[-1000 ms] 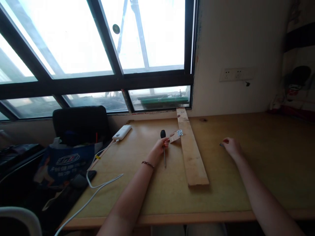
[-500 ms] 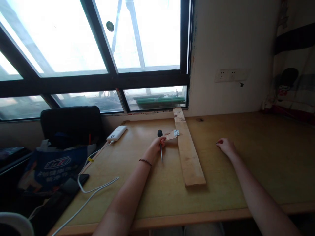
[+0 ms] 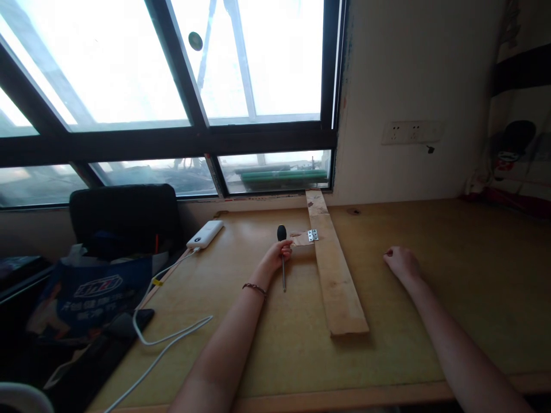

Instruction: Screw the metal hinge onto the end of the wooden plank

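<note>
My left hand [image 3: 279, 253] is closed round a screwdriver [image 3: 282, 233] with a dark handle; its shaft points down toward me. The same hand's fingertips meet the edge of a small wood piece [image 3: 300, 239]. A silver hinge [image 3: 313, 235] lies across that piece and a long wooden board [image 3: 340, 281], bridging the two. To the right of the board, my right hand [image 3: 403, 264] is low over the table with thumb and fingers pinched together. Whatever the pinch may hold is too small to make out.
A white power bank [image 3: 205, 234] with a white cable [image 3: 172, 332] lies on the table's left side. Beyond the left edge are a black chair [image 3: 123, 212] and a blue bag [image 3: 99, 292]. The board's far end reaches the window wall. Sockets [image 3: 411, 132] are on the wall.
The view has shifted slightly, so the board and table appear a little lower and farther right. My right hand has turned a little, its fingers still pinched. The left hand keeps its grip.
</note>
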### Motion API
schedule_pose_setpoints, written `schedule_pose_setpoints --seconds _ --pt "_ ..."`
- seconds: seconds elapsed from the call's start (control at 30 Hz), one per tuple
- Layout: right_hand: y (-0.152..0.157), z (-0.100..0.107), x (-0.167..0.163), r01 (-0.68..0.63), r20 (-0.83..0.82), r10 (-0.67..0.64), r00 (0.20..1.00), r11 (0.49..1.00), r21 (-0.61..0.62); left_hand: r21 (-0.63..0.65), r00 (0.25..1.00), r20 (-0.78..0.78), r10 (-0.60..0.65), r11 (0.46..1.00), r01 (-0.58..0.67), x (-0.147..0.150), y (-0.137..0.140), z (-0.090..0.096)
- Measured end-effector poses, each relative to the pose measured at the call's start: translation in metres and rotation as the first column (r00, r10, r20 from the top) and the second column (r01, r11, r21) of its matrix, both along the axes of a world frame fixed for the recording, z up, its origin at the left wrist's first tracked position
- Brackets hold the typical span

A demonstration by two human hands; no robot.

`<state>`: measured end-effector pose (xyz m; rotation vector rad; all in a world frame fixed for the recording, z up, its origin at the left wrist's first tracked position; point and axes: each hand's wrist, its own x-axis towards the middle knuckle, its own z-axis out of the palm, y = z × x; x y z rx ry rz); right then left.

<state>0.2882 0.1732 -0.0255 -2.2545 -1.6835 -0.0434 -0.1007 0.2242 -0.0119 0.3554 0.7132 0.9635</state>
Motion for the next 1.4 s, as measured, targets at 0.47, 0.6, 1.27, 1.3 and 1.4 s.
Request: schedule_pose_setpoints --seconds 0.47,0.6,1.27,1.3,1.4 --pt "0.004 0.022 -0.056 -0.035 -0.551 0.359 0.753 0.858 0.512 0.02 0.999 0.042 0.013 1.0 -0.014 0.001 0.0 -0.002" --pt "0.028 0.043 -0.116 -0.145 -0.743 0.558 0.37 0.825 0.547 0.022 0.999 0.051 0.014 1.0 -0.016 -0.001 0.0 -0.003" --pt "0.053 0.04 -0.187 -0.44 -0.521 0.681 0.515 0.731 0.522 0.003 0.997 0.068 0.03 1.0 -0.03 -0.002 0.001 -0.003" --pt "0.052 0.041 -0.188 -0.456 -0.497 0.69 0.527 0.723 0.52 0.006 0.997 0.074 0.027 1.0 -0.028 -0.002 0.001 -0.003" --pt "0.05 0.042 -0.189 -0.501 -0.425 0.706 0.566 0.705 0.503 0.009 0.996 0.085 0.02 1.0 -0.02 -0.003 0.003 -0.005"
